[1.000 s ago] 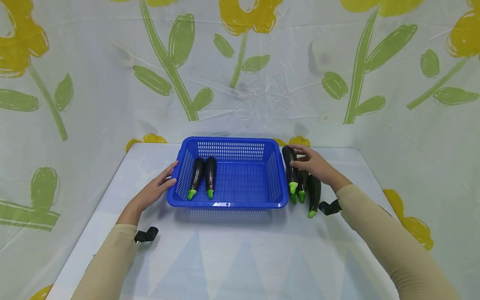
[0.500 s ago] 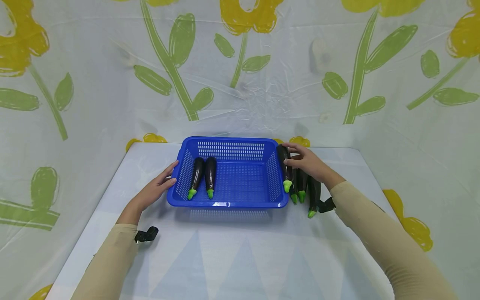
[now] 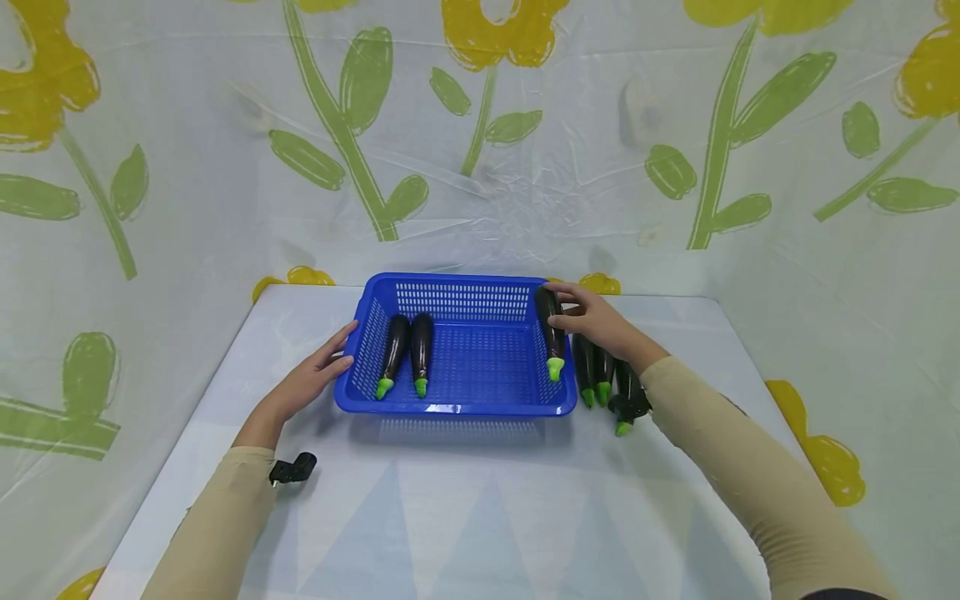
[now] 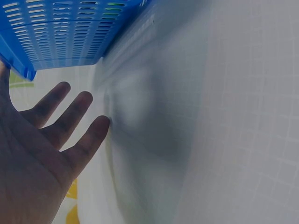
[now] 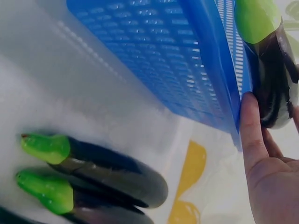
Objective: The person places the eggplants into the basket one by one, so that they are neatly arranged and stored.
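My right hand (image 3: 596,322) grips a dark eggplant (image 3: 551,333) with a green stem end, over the right inner side of the blue basket (image 3: 457,410). In the right wrist view the held eggplant (image 5: 271,70) shows above the basket rim, thumb along its side. Inside the basket, at the left, two eggplants lie side by side, one eggplant (image 3: 394,350) leaning slightly and another eggplant (image 3: 422,350) straighter. My left hand (image 3: 311,375) rests at the basket's left rim with fingers spread; the left wrist view shows the extended fingers (image 4: 70,116) below the basket wall.
To the right of the basket several more eggplants (image 3: 583,367) lie on the white table (image 3: 450,517), partly hidden by my right wrist. A flower-print sheet (image 3: 570,167) hangs behind and at both sides.
My right hand has carried the gripped eggplant leftward, from above the eggplants on the table to across the basket's right rim. The left hand and the basket have stayed in place.
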The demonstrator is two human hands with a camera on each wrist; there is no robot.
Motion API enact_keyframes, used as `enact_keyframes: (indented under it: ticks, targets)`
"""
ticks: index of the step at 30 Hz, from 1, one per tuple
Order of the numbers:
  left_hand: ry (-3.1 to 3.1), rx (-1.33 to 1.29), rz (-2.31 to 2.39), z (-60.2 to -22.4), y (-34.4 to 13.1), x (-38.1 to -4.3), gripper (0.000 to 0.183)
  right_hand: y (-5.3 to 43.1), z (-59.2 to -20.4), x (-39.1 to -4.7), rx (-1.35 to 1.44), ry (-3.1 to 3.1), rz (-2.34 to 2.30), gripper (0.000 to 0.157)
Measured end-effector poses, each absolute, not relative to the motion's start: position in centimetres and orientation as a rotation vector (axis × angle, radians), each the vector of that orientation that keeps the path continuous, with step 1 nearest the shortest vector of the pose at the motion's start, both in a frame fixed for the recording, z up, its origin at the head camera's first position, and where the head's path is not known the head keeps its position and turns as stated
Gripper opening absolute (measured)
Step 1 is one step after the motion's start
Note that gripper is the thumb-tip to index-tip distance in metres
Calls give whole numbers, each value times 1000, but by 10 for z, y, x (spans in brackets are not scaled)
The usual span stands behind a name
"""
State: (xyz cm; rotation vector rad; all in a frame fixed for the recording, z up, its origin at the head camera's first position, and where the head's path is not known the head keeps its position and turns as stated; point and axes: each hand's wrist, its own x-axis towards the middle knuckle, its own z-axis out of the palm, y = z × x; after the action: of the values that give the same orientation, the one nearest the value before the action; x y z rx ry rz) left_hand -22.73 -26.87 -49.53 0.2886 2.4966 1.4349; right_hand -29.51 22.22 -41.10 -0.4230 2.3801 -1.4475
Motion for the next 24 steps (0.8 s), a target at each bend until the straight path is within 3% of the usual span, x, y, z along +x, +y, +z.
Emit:
enact_keyframes:
  ticks: [24]
  targets:
    - [2496,276,1413,-496,-268,-229,67,173,-414,-300,-417,2331,-1428,62]
